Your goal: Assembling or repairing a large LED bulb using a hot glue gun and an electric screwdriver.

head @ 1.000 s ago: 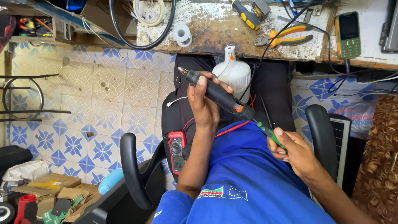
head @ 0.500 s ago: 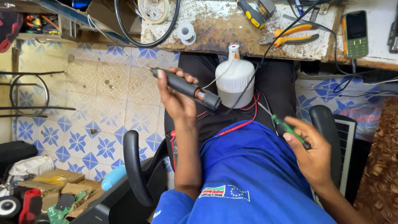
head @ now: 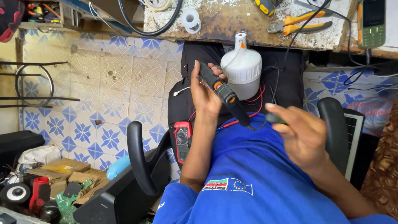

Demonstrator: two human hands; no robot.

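Observation:
My left hand [head: 205, 93] grips a black power tool [head: 226, 94] with orange buttons, its tip slanting down to the right over my lap. My right hand [head: 300, 137] pinches a thin dark-green tool [head: 275, 119] close to that tip; most of it is hidden by my fingers. A white dome-shaped bulb lamp [head: 242, 68] sits on my lap just behind the power tool, with red and black wires trailing from it. A red multimeter [head: 182, 139] lies by my left thigh.
The worn workbench [head: 232, 20] ahead carries orange-handled pliers [head: 298, 25], a white spool [head: 191, 19] and a green handset [head: 372, 23]. Black chair armrests [head: 139, 161] [head: 333, 124] flank me. Cardboard boxes and circuit boards [head: 58, 168] clutter the tiled floor at lower left.
My left hand swung the power tool left, then back right, so its tip now points down toward my right hand. My right hand rose closer to that tip.

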